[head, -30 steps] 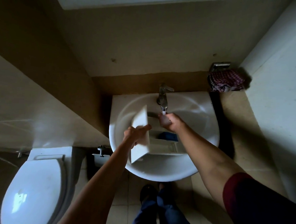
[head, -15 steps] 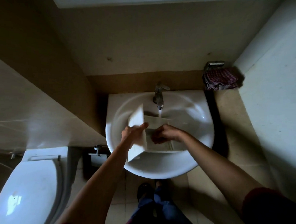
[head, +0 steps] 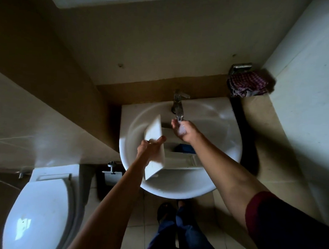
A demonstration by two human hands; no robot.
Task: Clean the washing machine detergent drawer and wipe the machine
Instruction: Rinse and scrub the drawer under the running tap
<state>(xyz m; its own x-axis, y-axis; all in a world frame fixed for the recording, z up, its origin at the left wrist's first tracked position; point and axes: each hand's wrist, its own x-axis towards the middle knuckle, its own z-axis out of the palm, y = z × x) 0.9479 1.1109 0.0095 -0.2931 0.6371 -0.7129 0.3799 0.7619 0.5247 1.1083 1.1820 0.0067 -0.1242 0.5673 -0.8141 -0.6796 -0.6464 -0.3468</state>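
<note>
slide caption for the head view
Left hand grips white plastic detergent drawer in white ceramic sink; right hand cupped under running metal tap.

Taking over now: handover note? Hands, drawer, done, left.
Left hand: grips the drawer by its white front panel, holding it tilted in the sink.
Right hand: cupped under the tap, catching running water, holding nothing.
Drawer: a blue insert shows inside it.
Done: drawer is out and at the sink, water on.
Left: finish rinsing (how clean it is cannot be told in this dim light), then wipe the machine, which is not in view. A checked cloth hangs to the right of the sink.
</note>
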